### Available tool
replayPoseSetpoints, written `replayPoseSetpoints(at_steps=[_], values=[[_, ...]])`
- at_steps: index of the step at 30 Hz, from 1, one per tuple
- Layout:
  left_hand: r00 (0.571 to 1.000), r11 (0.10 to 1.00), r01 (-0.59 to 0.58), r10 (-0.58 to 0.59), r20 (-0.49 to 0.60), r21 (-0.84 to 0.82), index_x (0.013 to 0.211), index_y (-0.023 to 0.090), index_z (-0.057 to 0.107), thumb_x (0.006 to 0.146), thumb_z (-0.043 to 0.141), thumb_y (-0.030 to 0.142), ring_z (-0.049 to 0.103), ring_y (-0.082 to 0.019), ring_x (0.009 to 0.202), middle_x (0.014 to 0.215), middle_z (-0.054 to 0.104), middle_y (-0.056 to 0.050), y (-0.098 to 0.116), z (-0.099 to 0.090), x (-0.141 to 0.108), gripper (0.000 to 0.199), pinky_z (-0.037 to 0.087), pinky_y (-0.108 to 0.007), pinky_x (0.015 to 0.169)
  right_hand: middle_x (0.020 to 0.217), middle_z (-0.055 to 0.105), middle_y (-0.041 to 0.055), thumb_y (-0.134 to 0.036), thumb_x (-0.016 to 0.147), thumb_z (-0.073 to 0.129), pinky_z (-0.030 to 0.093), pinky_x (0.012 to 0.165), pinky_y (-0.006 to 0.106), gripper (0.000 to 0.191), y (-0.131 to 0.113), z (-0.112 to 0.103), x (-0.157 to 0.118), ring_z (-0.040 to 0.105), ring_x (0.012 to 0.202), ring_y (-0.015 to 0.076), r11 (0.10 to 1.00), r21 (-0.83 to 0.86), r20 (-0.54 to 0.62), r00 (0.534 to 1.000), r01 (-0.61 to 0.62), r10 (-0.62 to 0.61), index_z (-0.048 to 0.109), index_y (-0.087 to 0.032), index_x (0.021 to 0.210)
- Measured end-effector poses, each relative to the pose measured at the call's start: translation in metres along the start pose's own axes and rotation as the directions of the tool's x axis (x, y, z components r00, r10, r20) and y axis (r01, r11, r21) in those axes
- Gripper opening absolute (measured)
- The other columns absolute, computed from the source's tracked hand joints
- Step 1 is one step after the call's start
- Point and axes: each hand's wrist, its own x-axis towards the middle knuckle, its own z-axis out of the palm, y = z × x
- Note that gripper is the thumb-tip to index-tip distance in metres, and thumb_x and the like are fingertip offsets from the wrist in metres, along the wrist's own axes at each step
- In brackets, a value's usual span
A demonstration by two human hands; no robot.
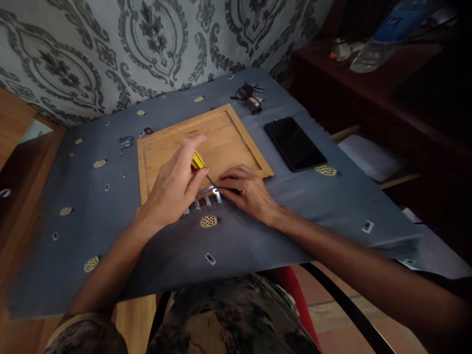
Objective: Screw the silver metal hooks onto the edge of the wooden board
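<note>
Screwdriver, yellow and black handle, sits just below centre of frame, over the near part of the wooden panel. Long axis runs diagonally: handle at upper left, thin shaft sloping to lower right, tip down at the right end of the row of metal clips on the panel's near edge. Butt end of the handle is hidden by the hand.

Left hand has a narrow grip on the screwdriver: thumb near the shaft end, index finger stretched out above the handle, palm over the rest. Other fingers mostly hidden.

Right hand comes in from lower right, fingers bunched close together and pointing left, fingertips at the rightmost clip, right beside the screwdriver tip. Can't tell whether they pinch the clip or only steady it.

Panel has a raised border, lies flat and skewed on the blue-grey tablecloth with pineapple prints. Black phone lies right of the panel, face up. Dark glasses lie beyond its upper right corner. Small metal parts lie left of the panel. Plastic bottle is at upper right of frame, on a dark red surface.
</note>
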Motion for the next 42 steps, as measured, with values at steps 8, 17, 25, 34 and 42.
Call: replayPoseSetpoints(at_steps=[8,17,25,34,42], values=[[1.000,0.999,-0.015,0.015,-0.012,-0.046,0.141,0.023,0.036,0.099,0.058,0.024,0.067,-0.021,0.113,0.134,0.060,-0.011,0.000,0.004,0.001,0.047,0.060,-0.035,0.093,0.103,0.076,0.0070,-0.029,0.099,0.061,0.053,0.092,0.043,0.022,0.001,0.000,0.001,0.065,0.101,0.0255,0.999,-0.025,-0.007,0.999,0.031,-0.031,0.081,-0.026,0.107],[0.998,0.998,-0.023,0.020,-0.056,-0.052,0.136,0.022,0.042,0.097,0.059,0.015,0.064,-0.021,0.123,0.132,0.063,-0.007,0.005,0.007,0.000,0.043,0.057,-0.034,0.101,0.104,0.076,0.0080,-0.029,0.099,0.060,0.052,0.092,0.043,0.023,0.001,0.000,0.001,0.064,0.102,0.0256,0.999,-0.022,0.001,0.999,0.035,-0.035,0.081,-0.026,0.108],[0.996,0.988,-0.088,0.090,0.014,-0.129,0.138,0.022,0.040,0.096,0.055,0.010,0.068,-0.015,0.094,0.103,0.064,-0.001,0.001,0.002,0.002,0.047,0.058,-0.029,0.085,0.103,0.075,0.0103,-0.029,0.099,0.060,0.052,0.090,0.041,0.023,0.003,0.001,0.000,0.064,0.101,0.0251,0.997,-0.028,-0.034,0.997,0.072,-0.073,0.081,-0.021,0.106],[0.993,0.989,-0.026,0.009,-0.116,-0.148,0.140,0.023,0.039,0.097,0.057,0.018,0.067,-0.016,0.097,0.106,0.064,-0.003,0.000,-0.008,0.002,0.047,0.060,-0.032,0.086,0.102,0.075,0.0090,-0.030,0.100,0.060,0.052,0.091,0.041,0.023,0.002,0.001,0.001,0.064,0.101,0.0252,0.997,-0.030,-0.019,0.998,0.064,-0.065,0.081,-0.022,0.105],[0.999,0.998,-0.037,0.035,-0.037,-0.043,0.138,0.022,0.042,0.095,0.059,0.016,0.068,-0.017,0.092,0.104,0.063,-0.002,-0.002,-0.007,0.003,0.047,0.061,-0.030,0.080,0.103,0.076,0.0094,-0.031,0.101,0.058,0.052,0.091,0.042,0.025,0.003,0.002,0.000,0.065,0.101,0.0251,0.998,-0.013,-0.029,0.998,0.064,-0.064,0.081,-0.022,0.107]])
